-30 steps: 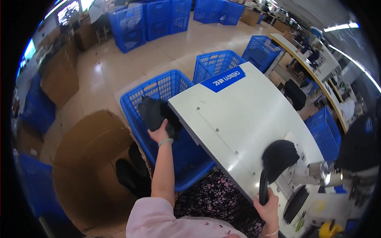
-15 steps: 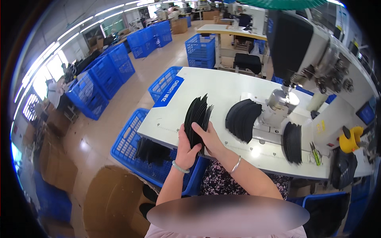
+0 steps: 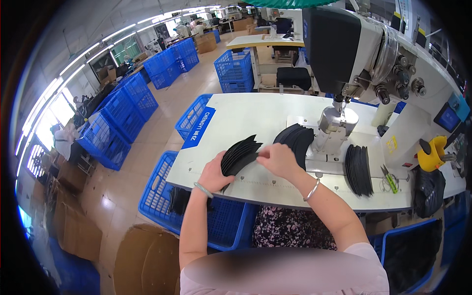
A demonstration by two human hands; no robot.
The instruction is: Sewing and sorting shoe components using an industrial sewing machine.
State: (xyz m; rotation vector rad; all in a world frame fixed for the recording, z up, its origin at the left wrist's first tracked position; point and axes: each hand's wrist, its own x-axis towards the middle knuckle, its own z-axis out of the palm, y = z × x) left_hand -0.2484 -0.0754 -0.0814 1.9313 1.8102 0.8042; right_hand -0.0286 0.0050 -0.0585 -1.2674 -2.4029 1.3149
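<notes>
A fanned stack of black curved pieces [image 3: 239, 157] stands tilted over the front of the white table [image 3: 250, 108]. My left hand [image 3: 211, 176] is closed round its left, lower side. At the stack's right edge is my right hand [image 3: 281, 162], its fingers bent and pinched together; whether a piece is between them I cannot make out. Just behind that hand lies a second stack of black curved pieces [image 3: 301, 140], partly covered by it. A third stack [image 3: 359, 169] rests on the table farther right, past the sewing machine's metal post [image 3: 335, 130].
The sewing machine's dark head [image 3: 329, 49] overhangs the table's right side. Green-handled snips [image 3: 390, 180] lie at the right, near a yellow holder [image 3: 432, 153]. A blue crate [image 3: 228, 228] with black pieces stands below the left front edge. More blue crates [image 3: 233, 66] stand beyond.
My right hand has come off the held stack's face and moved right, its fingers now pinched. The stack has tilted rightward and fanned out in my left hand. The view has shifted.
</notes>
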